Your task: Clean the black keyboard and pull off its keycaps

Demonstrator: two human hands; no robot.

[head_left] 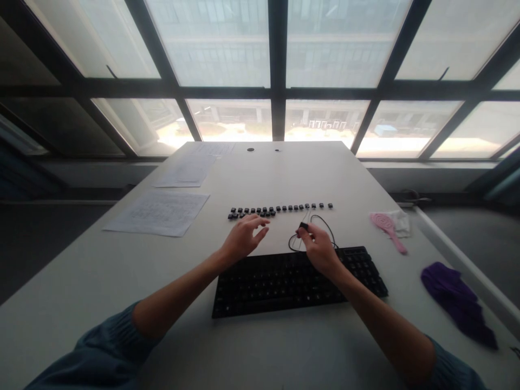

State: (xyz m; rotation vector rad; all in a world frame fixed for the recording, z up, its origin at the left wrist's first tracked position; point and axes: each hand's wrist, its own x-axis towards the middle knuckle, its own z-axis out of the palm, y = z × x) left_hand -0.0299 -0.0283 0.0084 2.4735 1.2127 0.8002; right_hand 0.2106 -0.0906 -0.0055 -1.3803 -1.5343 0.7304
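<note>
My left hand [244,238] hovers at the lower row of loose black keycaps [270,213], its thumb and fingers apart and nothing between them. Some keycaps are hidden behind its fingers. Over the top edge of the black keyboard [276,281], my right hand [319,246] pinches a small black block with thin wires, which looks like a keycap puller [303,225]. The keyboard's black cable [331,230] loops on the table behind that hand. A longer row of keycaps [295,207] runs across the table beyond both hands. My forearms cover part of the keyboard.
Written sheets of paper [158,213] lie on the white table [170,336] at the left. To the right are a pink hairbrush [388,230], a white packet [402,223] and a purple cloth [457,303]. Two round holes are near the far edge, before large windows.
</note>
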